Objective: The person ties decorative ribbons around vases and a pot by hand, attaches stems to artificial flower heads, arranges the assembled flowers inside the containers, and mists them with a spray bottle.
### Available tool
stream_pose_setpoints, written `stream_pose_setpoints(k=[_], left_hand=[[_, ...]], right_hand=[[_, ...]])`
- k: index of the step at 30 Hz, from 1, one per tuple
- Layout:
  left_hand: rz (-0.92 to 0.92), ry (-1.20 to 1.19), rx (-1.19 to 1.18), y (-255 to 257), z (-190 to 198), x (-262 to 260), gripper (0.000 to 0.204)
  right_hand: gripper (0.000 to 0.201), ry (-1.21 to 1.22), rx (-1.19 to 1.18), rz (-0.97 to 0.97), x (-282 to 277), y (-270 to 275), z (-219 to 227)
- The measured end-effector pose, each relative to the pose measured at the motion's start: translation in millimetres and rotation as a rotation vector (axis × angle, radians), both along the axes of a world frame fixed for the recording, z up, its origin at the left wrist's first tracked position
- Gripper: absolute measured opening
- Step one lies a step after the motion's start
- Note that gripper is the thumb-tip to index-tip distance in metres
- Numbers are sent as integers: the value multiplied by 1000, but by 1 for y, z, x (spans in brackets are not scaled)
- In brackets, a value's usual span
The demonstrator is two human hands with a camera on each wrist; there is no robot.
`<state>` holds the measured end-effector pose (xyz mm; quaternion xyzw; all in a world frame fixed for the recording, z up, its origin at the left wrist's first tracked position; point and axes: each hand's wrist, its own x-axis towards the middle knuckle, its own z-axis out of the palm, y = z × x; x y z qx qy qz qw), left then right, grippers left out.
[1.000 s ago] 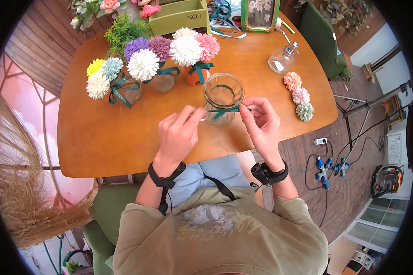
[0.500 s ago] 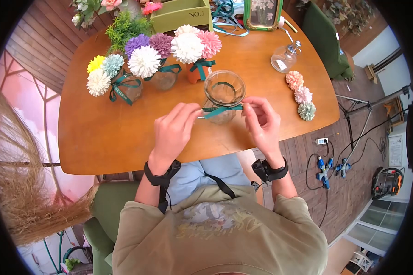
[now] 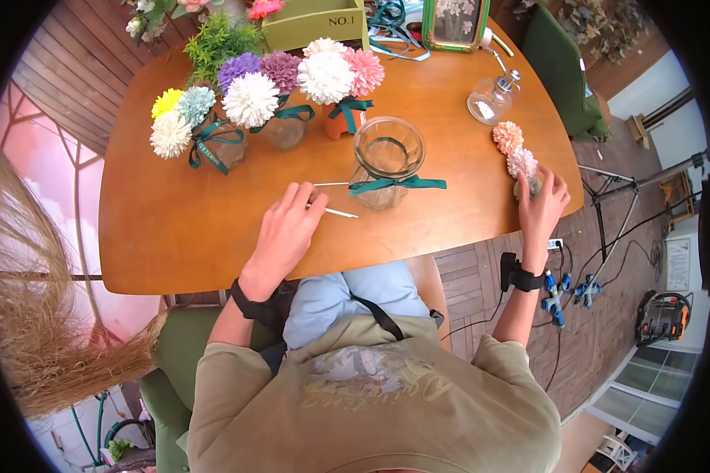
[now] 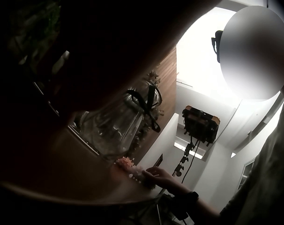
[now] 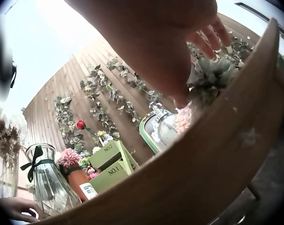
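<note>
In the head view my right hand (image 3: 543,197) is over the grey-green pompom flower (image 5: 211,75), its thumb beside the pink one (image 3: 521,162). In the right wrist view, thumb and fingers are spread around the grey-green bloom. A clear glass vase (image 3: 385,158) with a dark green ribbon (image 3: 402,184) tied round its neck stands upright in front of me. To its left is my left hand (image 3: 282,232), low over the table, fingers bent beside two thin pale rods (image 3: 341,213). I cannot tell whether it holds a rod.
A peach pompom flower (image 3: 507,137) lies at the right, below a glass spray bottle (image 3: 491,101). Behind, several containers hold pompom flowers, including an orange pot (image 3: 341,121). A green box (image 3: 314,24) and a picture frame (image 3: 455,25) stand at the back of the table (image 3: 189,244).
My right hand has let go of the ribbon and moved right to the pompom flowers. My left hand has let go too and shifted left and down, and the pale rods show more.
</note>
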<state>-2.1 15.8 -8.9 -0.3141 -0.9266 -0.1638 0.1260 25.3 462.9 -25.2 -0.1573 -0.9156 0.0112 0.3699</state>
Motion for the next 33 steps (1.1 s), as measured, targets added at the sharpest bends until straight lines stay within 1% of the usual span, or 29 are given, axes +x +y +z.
stream_pose_setpoints(k=[1,2,3,5,7,9,10,11,13,14,16,17,18,19,20,21,22,23,24,25,27,28,29,31,32,33], left_hand=[[1,2,-2,0,0,0,11],[-17,21,-11,0,0,0,10],[-37,40,-20,1,-1,0,9],[-62,83,-27,1,-1,-2,9],[-85,124,-33,-1,0,-1,8],[-81,46,-105,-3,4,-1,8],[-87,51,-103,-3,5,-1,8],[-74,37,-94,-4,6,0,8],[-58,24,-86,-6,7,1,8],[-23,-2,-45,-6,7,2,8],[12,-28,-3,-10,8,2,8],[37,-24,63,-13,9,1,6],[64,-18,130,-17,11,-1,5],[70,-14,132,-20,12,-1,5],[84,-37,265,-22,15,-1,9],[97,-60,397,-25,18,-1,13],[103,-58,398,-26,26,1,13],[131,-180,467,-27,38,5,16],[155,-303,535,-28,49,7,18],[158,-301,535,-28,57,10,18],[88,-439,840,-27,70,12,13],[27,-389,942,-23,76,12,11],[31,-382,944,-21,84,10,11],[-173,-411,1156,-18,106,3,11],[-228,-446,1214,-9,122,2,13],[-230,-436,1214,-2,135,-2,13]], right_hand=[[41,-58,-61,51,1,1,-7],[41,-56,-45,64,1,0,-15],[41,-54,-47,62,1,-1,-23],[41,-68,-35,-3,0,-8,-30],[41,-82,-20,-26,1,-11,-30],[47,-75,-57,10,-1,-9,-30],[52,-82,-85,25,-1,-12,-25],[52,-79,-84,21,-1,-14,-22],[53,-20,-138,81,0,-18,-17],[53,-19,-138,81,0,-20,-16],[49,113,-178,128,1,-23,-14],[49,116,-177,129,3,-24,-13],[45,229,-235,135,5,-27,-14],[42,341,-293,142,7,-28,-15],[34,408,-211,161,9,-27,-17],[34,411,-211,168,10,-28,-17],[31,470,-311,177,12,-30,-16],[28,528,-411,185,12,-33,-11],[23,586,-360,194,8,-38,-3],[23,587,-361,197,8,-47,7],[22,516,-993,337,6,-61,26],[24,430,-955,383,2,-62,34],[24,431,-955,392,-5,-71,47],[32,411,-770,601,-21,-105,76],[32,418,-769,611,-28,-116,86],[36,406,-788,775,-34,-126,94]])
